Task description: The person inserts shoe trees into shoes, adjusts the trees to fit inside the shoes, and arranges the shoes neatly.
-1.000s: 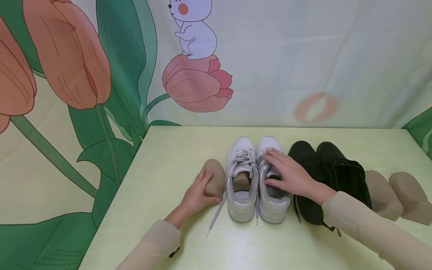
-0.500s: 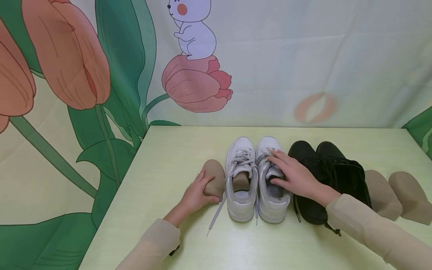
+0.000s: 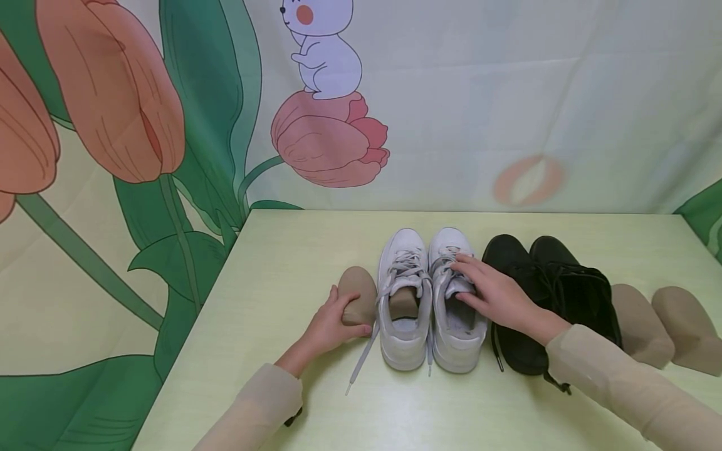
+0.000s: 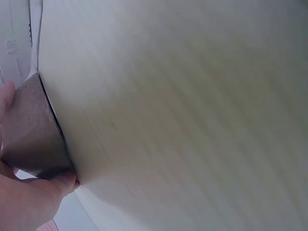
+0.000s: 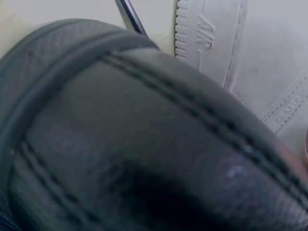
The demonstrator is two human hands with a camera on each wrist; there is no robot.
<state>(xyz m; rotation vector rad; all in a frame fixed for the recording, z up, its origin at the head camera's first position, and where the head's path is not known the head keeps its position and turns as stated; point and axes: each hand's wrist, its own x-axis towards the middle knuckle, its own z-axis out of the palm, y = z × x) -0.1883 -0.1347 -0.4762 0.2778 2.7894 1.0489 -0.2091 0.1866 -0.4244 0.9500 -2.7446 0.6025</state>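
My left hand grips a brown molded shoe insert lying on the table just left of the white sneakers. In the left wrist view, the thumb and fingers hold the insert by its end. A second brown insert sits inside the left white sneaker. My right hand holds the right white sneaker, fingers over its laces and thumb in its opening. In the right wrist view, a black shoe hides nearly all of that hand.
Black lace-up shoes stand close to the right sneaker, under the right forearm. Two more brown inserts lie at the table's right. A loose grey shoelace trails from the left sneaker. A printed cloth hangs behind the table.
My right hand has shifted slightly to the right on the right white sneaker, so more of its opening shows. The left hand and its insert have hardly moved.
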